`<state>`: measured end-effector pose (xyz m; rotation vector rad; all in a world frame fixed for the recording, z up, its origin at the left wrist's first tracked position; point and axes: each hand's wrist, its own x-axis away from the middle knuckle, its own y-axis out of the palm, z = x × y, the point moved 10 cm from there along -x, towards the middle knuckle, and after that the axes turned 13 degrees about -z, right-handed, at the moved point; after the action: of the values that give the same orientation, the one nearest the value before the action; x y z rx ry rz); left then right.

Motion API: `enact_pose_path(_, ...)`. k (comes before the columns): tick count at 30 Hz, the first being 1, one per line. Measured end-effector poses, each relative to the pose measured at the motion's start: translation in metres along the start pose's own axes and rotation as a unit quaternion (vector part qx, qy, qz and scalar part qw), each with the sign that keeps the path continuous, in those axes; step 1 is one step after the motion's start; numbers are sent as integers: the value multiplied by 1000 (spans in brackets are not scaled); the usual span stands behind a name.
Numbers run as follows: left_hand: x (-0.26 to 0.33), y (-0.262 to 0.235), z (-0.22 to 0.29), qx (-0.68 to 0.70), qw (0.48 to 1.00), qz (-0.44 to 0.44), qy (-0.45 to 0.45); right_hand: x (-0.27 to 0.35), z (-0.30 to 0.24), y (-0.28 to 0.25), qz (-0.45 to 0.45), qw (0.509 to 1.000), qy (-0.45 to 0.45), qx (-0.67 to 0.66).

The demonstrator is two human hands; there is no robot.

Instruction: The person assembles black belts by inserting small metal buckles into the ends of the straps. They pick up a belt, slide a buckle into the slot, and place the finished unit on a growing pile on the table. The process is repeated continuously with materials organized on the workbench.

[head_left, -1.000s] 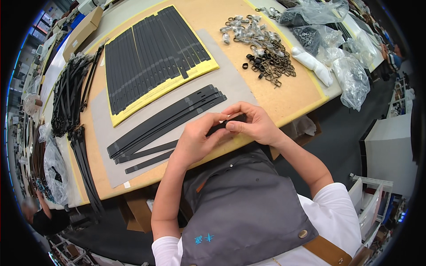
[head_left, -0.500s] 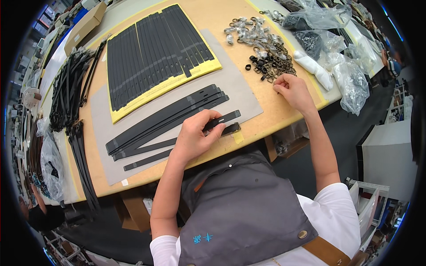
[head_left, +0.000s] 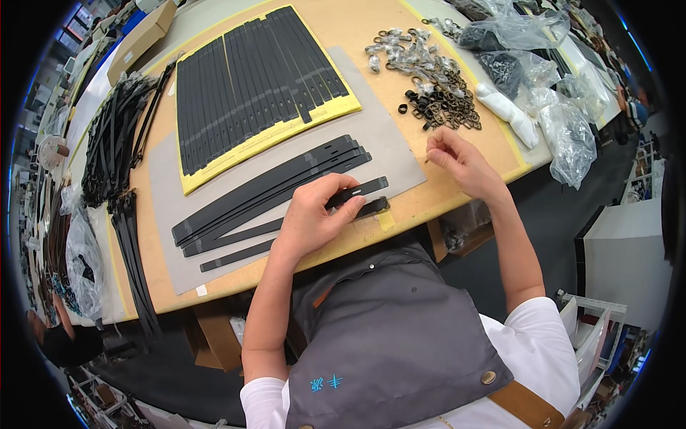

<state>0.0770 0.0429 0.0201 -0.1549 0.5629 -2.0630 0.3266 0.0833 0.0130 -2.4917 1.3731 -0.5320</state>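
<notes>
From where I stand, the left hand (head_left: 318,216) has thumb and fingers closed round a slotted black strap (head_left: 374,186), near its far end, at the front of the table (head_left: 421,187). Slotted tip sticks out past the fingers; the middle is behind the hand, so the exact grip on the underside is hard to see. A second strap (head_left: 372,208) pokes out just below; its tip has something small and dark on it, too small to name. Two strap lengths run in from the left and go under the hand; can't be sure which joins which tip.

Right hand (head_left: 464,169) is up off the table edge, near the heap of metal rings (head_left: 457,111), fingertips drawn in together. Tiny brownish bit shows at the tips; can't tell if it's gripped or what it is. Palm turned away.

Stack of black straps (head_left: 271,191) lies on the grey mat (head_left: 400,159), slotted ends fanned. Behind it, a yellow board (head_left: 315,115) carries a packed row of straps. Plastic-wrapped hardware (head_left: 407,51) blurs together. Clear bags (head_left: 568,139) at right, contents unclear. Far left, a co-worker (head_left: 64,343) is mostly lost at the dark rim
</notes>
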Motion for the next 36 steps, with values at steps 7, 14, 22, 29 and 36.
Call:
enact_pose_path(7,1,-1,27,1,998,-54,-33,-3,-36,74,-243,943,-108,-202)
enact_pose_path(14,4,4,34,-29,997,-72,-24,-4,-43,91,-295,940,-96,-140)
enact_pose_path(22,4,12,31,-32,996,-79,-16,-10,-41,118,-256,948,-43,-184)
enact_pose_path(29,5,16,25,-21,996,-85,-15,-14,-30,111,-202,963,1,-180)
enact_pose_path(36,6,16,27,-14,996,-91,-6,-19,-26,113,-197,963,20,-182)
